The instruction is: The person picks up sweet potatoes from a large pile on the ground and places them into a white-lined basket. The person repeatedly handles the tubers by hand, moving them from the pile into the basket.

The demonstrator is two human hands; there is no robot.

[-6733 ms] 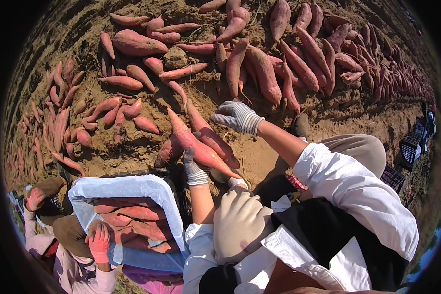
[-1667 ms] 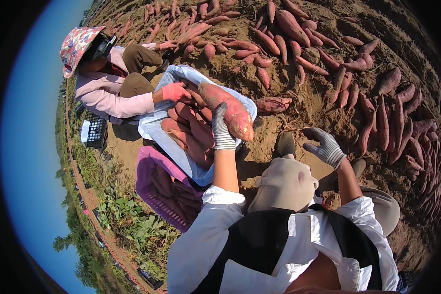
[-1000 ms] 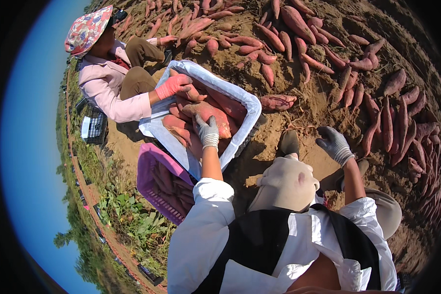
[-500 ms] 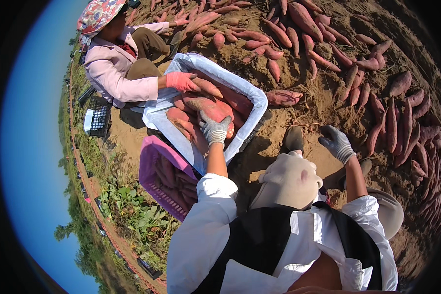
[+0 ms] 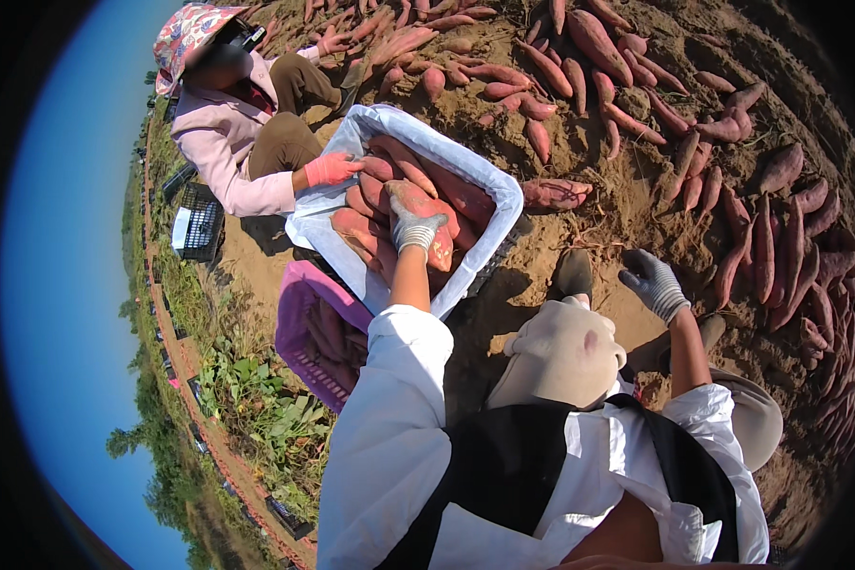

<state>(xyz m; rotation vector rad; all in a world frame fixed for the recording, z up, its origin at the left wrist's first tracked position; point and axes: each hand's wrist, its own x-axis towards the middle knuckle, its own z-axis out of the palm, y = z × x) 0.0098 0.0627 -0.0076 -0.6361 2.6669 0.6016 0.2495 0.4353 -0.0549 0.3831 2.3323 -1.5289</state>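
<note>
Remotely, I see the striped-gloved left hand (image 5: 413, 224) clasping a plump red sweet potato (image 5: 441, 250) toward the near corner of the white-lined crate (image 5: 490, 235); pressing could bruise it. Striped-gloved right hand (image 5: 655, 284): loosely spread, empty.

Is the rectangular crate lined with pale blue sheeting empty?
Not empty: the blue-lined crate holds several long reddish sweet potatoes, visible through its open top; the striped-gloved left hand touches one inside.

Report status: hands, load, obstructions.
Left hand on large sweet potato inside lined crate, grip or release unclear. Right hand open, empty. Co-worker's pink-gloved hand at same crate, left of it, not touching.
</note>
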